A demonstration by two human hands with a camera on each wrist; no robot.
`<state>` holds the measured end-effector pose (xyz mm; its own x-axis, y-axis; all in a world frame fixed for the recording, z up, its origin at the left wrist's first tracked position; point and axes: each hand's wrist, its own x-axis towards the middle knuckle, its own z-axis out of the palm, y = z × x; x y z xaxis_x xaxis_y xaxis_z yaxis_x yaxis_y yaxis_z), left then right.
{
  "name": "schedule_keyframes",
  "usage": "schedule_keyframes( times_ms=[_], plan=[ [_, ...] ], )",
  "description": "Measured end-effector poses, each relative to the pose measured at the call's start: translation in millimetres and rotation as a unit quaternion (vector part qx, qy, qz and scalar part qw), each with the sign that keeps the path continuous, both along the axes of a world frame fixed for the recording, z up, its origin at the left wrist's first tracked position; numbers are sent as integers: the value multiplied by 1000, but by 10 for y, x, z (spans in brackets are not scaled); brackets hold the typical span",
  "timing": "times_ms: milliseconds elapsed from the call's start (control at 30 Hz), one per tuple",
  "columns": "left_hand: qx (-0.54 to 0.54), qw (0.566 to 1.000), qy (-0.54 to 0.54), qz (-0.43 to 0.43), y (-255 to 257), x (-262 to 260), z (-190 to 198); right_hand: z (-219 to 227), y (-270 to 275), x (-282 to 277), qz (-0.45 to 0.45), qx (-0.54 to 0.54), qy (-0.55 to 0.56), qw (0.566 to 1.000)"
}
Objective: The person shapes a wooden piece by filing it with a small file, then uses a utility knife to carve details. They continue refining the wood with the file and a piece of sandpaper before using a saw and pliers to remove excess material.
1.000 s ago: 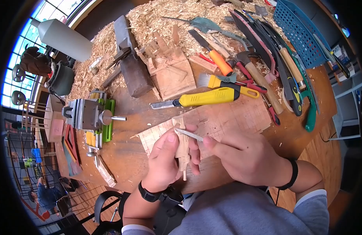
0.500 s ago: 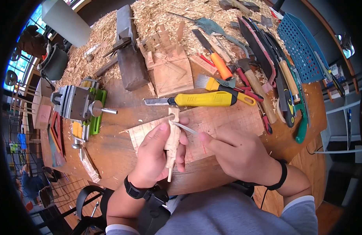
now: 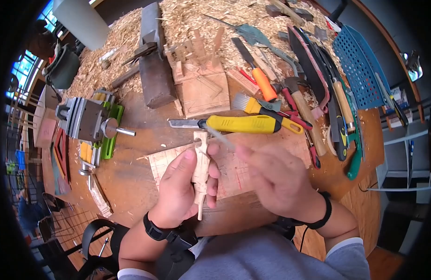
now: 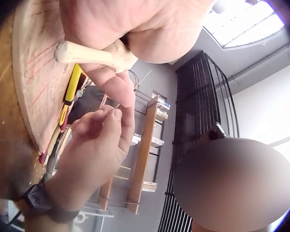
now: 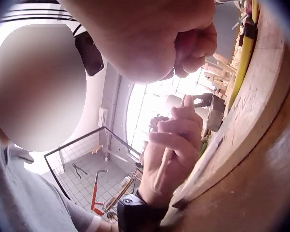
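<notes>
My left hand point(image 3: 185, 184) grips a small pale carved wooden piece point(image 3: 201, 168) upright over the scored cutting board point(image 3: 234, 161), thumb along its left side. The left wrist view shows the wooden piece point(image 4: 94, 54) sticking out from under the left hand point(image 4: 135, 29). My right hand point(image 3: 271, 175) pinches a thin carving blade point(image 3: 220, 138), blurred by motion, with its tip near the top of the piece. In the right wrist view the left hand point(image 5: 171, 150) shows with fingers curled round the piece point(image 5: 164, 166).
A yellow utility knife point(image 3: 238, 123) lies just beyond the board. A small vise point(image 3: 87, 121) stands at left. Chisels, brush, hammer and saws point(image 3: 318, 84) crowd the right side beside a blue basket point(image 3: 360, 56). Wood shavings point(image 3: 187, 18) and dark blocks point(image 3: 152, 70) cover the far table.
The blade has swept up and away along the wooden piece toward its top. The left hand and piece shifted slightly left; the head camera moved closer to the table.
</notes>
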<state>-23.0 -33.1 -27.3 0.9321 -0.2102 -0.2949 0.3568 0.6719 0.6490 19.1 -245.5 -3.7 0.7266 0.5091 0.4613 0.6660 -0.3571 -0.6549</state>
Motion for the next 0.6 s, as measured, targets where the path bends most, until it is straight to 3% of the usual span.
schedule_keyframes(
  times_ms=[333,533,600],
  plan=[
    [5,1000,6,-5,-20,-6,-13,20,60,-51,74,-48,49,995],
    [32,999,18,5,-65,-16,25,-23,133,8,83,5,45,996],
    [26,999,11,35,10,-15,18,17,86,-40,91,-100,25,991]
  ],
)
